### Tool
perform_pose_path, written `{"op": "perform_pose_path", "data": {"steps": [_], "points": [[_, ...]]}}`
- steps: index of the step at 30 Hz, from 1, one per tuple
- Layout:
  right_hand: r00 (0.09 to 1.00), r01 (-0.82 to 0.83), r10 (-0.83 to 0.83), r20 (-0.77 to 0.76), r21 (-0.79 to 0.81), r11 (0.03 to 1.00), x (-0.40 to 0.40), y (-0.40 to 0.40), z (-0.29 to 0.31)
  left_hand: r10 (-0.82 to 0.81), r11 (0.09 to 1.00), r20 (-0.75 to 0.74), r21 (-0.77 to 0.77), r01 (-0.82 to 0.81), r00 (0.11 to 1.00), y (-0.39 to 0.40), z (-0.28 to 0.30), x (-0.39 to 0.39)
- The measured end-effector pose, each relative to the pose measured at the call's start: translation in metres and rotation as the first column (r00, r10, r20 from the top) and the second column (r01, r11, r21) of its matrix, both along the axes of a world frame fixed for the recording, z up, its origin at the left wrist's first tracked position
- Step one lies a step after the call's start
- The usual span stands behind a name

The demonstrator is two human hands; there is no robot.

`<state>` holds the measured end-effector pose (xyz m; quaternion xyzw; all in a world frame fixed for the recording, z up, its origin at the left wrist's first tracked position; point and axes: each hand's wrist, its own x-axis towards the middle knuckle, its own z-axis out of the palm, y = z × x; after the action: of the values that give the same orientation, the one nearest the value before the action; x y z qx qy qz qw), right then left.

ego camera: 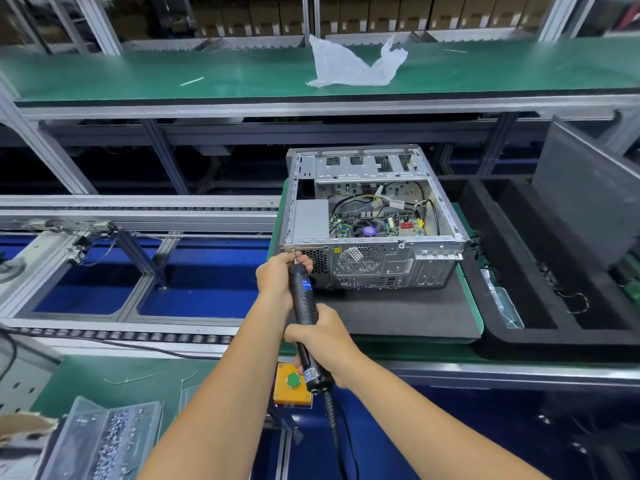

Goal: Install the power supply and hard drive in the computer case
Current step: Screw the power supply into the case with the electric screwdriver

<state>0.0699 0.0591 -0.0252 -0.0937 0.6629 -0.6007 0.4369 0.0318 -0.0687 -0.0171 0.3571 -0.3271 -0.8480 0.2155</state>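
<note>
Right hand (323, 344) gripping electric screwdriver (304, 306), left hand (277, 275) steadying tip — computer case (374, 216) corner

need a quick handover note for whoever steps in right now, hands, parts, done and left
Left hand: grip around the tip of the electric screwdriver, steadying the bit at the top left corner of the computer case back panel.
Right hand: grip around the screwdriver's lower body.
Case lies open on the black mat. The power supply sits in its left rear corner.
Done: power supply placed in the case.
Left: finish this screw, check the other power supply screws, fit the hard drive, which I cannot see.
Screws are in the clear tray at lower left.
</note>
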Motion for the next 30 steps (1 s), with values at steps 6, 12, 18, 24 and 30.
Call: {"op": "perform_pose_path", "data": {"steps": [6, 12, 18, 24, 30], "points": [[1.000, 0.012, -0.011, -0.026, 0.031, 0.999, -0.002, -0.003, 0.004, -0.006, 1.000, 0.024, -0.029, 0.007, 1.000, 0.000, 0.002, 0.000], [1.000, -0.011, 0.011, -0.001, 0.037, 0.999, -0.003, 0.001, 0.006, -0.009, 1.000, 0.036, -0.017, 0.010, 0.999, 0.000, 0.001, -0.001], [0.999, -0.048, 0.049, -0.009, 0.034, 0.998, -0.008, 0.006, 0.008, 0.012, 1.000, 0.028, -0.007, -0.012, 1.000, 0.002, -0.001, -0.002], [0.967, -0.052, 0.090, 0.240, -0.162, 0.985, -0.006, 0.013, 0.013, -0.015, 0.999, 0.068, -0.034, 0.017, 0.998, -0.004, -0.001, -0.001], [0.998, -0.057, 0.056, -0.007, -0.129, 0.990, -0.005, 0.015, 0.002, -0.066, 0.993, 0.112, -0.086, 0.076, 0.991, -0.008, 0.000, -0.002]]}}
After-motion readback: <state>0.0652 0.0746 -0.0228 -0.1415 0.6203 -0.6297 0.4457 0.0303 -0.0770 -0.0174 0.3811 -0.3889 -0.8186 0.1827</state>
